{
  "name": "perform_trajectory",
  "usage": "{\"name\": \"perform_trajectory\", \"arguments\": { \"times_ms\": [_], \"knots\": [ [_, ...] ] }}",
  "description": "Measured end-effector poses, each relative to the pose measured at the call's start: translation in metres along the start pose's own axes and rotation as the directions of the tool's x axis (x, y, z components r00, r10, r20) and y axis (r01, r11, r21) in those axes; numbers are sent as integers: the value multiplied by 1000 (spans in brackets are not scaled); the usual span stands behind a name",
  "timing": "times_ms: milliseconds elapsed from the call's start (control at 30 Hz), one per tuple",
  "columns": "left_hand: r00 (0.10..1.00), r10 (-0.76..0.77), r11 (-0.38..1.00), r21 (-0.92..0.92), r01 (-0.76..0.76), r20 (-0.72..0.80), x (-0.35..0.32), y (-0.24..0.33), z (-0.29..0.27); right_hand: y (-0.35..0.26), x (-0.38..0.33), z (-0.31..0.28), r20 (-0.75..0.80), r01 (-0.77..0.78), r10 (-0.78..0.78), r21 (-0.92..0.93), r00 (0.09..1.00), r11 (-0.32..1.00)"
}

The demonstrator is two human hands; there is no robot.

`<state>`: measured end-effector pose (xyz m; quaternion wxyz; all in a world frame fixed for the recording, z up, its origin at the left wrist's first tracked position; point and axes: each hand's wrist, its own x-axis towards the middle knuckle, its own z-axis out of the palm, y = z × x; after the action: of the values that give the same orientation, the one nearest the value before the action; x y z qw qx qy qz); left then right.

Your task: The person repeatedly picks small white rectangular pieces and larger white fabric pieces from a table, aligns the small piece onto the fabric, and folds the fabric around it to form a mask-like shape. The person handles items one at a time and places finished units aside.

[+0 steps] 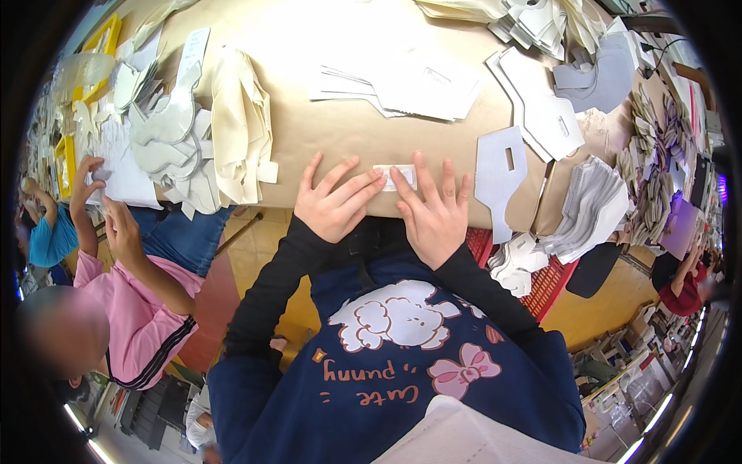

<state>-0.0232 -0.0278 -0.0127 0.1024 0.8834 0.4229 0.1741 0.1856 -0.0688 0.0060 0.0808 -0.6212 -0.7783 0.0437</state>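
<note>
Brown paper covers the worktable [340,131], where a small white strip [395,177] lies at the near edge, pressed flat under the fingertips of the left hand [334,203] and right hand [434,213], both spread open, with a grey cut-out piece [498,182] just beside the right hand.

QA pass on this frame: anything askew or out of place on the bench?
One thing: a flat grey die-cut piece with a rectangular slot hangs over the brown table's front edge, beside the right hand. The small white strip under both hands lies flat.
</note>
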Motion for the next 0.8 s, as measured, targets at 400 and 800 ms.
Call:
{"name": "perform_trajectory", "arguments": {
  "times_ms": [400,800],
  "knots": [
    [999,-51,998,21,51,-18,2,14,3,6,-9,-1,-35,-155,168,230,985,961],
    [997,-76,993,95,74,23,9,24,-3,45,-8,-26,-92,-161,199,315,976,935]
  ]
}}
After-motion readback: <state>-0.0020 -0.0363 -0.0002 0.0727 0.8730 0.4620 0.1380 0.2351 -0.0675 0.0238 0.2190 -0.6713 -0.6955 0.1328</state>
